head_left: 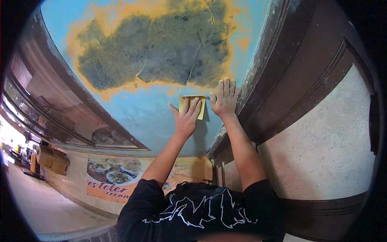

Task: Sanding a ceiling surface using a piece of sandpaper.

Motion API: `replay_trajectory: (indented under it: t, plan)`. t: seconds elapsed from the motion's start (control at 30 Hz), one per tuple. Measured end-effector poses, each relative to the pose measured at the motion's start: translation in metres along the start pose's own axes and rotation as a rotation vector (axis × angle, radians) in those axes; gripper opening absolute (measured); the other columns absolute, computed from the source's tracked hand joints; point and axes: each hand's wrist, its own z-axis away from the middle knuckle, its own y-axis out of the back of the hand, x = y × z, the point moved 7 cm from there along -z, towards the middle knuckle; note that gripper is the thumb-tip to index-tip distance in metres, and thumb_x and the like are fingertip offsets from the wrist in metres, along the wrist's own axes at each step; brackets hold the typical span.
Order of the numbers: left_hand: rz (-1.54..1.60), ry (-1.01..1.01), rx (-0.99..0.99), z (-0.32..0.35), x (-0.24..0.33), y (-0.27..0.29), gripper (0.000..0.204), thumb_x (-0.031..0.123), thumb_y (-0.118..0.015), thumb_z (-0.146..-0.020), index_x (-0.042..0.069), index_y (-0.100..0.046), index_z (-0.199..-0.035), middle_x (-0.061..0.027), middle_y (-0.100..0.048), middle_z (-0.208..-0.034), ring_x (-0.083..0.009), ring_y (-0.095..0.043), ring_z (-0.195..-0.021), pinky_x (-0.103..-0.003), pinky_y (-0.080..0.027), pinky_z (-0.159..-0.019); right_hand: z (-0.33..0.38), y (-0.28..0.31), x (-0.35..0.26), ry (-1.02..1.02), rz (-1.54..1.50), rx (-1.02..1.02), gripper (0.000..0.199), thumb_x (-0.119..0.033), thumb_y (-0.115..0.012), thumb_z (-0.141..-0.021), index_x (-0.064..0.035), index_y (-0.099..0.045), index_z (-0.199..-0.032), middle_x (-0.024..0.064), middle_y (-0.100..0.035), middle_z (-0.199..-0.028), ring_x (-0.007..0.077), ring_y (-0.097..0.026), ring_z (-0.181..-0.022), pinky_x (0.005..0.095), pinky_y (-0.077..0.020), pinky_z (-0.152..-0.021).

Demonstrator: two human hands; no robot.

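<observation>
A: Entry, head view. Left hand (186, 119) lies flat on a small yellow sheet of sandpaper (192, 105), fingers spread and extended, pinning the sheet against the blue painted wall (137, 109). No curl around it; it is held by palm and finger pressure only.

B: And the right hand (224, 99)?

A: Open, fingers straight and close together, palm flat on the wall just beside the sheet, next to the dark brown door frame (282, 80). It grips nothing; it looks like a brace.

B: Where does the sheet sit relative to the damage?

A: Just below the big worn patch (161, 52), where the blue has gone to a grey-green core with an orange fringe. The sheet's upper edge touches the fringe.

B: Step in hand?

A: My judgement: sanding the lower border of the patch, with much of the edge not yet feathered. The next stroke calls for even pressure under the left palm, keeping the sheet flat so it doesn't fold, and the bracing hand kept off the sanded strip.

B: Containers?

A: None near the hands. Far lower left, a poster (117, 177) pictures dishes of food; nothing else holding contents that I can make out.
</observation>
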Motion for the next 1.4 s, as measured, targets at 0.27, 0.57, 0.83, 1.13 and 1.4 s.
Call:
replay_trajectory:
  t: [0.27, 0.57, 0.83, 1.13, 1.4]
  plan:
    - [0.002, -0.016, -0.045, 0.011, -0.007, -0.013, 0.055, 0.008, -0.046, -0.083, 0.012, -0.048, -0.138, 0.0008, -0.042, -0.147, -0.027, -0.034, -0.139, -0.083, 0.001, -0.096, -0.004, 0.002, -0.005, -0.02, -0.021, 0.052, 0.059, -0.041, -0.048, -0.094, -0.0062, -0.038, -0.142, 0.0179, -0.034, -0.149, 0.0422, -0.032, -0.136, 0.0622, -0.016, -0.109]
    - [0.058, 0.049, 0.028, -0.027, -0.006, 0.009, 0.053, 0.008, -0.046, -0.085, 0.013, -0.049, -0.137, -0.0004, -0.043, -0.146, -0.0293, -0.033, -0.139, -0.08, 0.003, -0.099, -0.001, -0.004, 0.0, 0.014, -0.002, 0.043, 0.064, -0.039, -0.047, -0.094, -0.0022, -0.031, -0.145, 0.0213, -0.026, -0.152, 0.0456, -0.021, -0.141, 0.0631, -0.0083, -0.112]
    - [0.018, -0.006, -0.025, 0.011, -0.01, -0.019, 0.052, 0.008, -0.045, -0.085, 0.013, -0.049, -0.137, 0.0013, -0.043, -0.146, -0.0272, -0.033, -0.139, -0.082, 0.001, -0.097, -0.001, -0.004, -0.001, -0.026, -0.037, 0.05, 0.064, -0.04, -0.051, -0.093, -0.0081, -0.033, -0.145, 0.0169, -0.03, -0.152, 0.0415, -0.028, -0.138, 0.0608, -0.0127, -0.111]
    - [0.034, -0.009, -0.015, 0.009, -0.009, -0.015, 0.053, 0.008, -0.044, -0.085, 0.013, -0.048, -0.138, 0.0015, -0.041, -0.147, -0.0272, -0.033, -0.139, -0.083, 0.001, -0.095, -0.003, -0.004, -0.005, 0.001, -0.012, 0.039, 0.065, -0.041, -0.048, -0.094, -0.0036, -0.03, -0.145, 0.0208, -0.028, -0.152, 0.0466, -0.025, -0.139, 0.0641, -0.0131, -0.11]
    - [0.039, 0.006, 0.044, -0.024, -0.012, 0.005, 0.054, 0.007, -0.045, -0.084, 0.014, -0.049, -0.138, 0.0009, -0.042, -0.147, -0.0304, -0.03, -0.14, -0.082, 0.002, -0.096, 0.001, -0.009, -0.001, 0.009, 0.002, 0.036, 0.064, -0.041, -0.048, -0.094, -0.0032, -0.032, -0.143, 0.0205, -0.029, -0.151, 0.046, -0.025, -0.139, 0.064, -0.0119, -0.11]
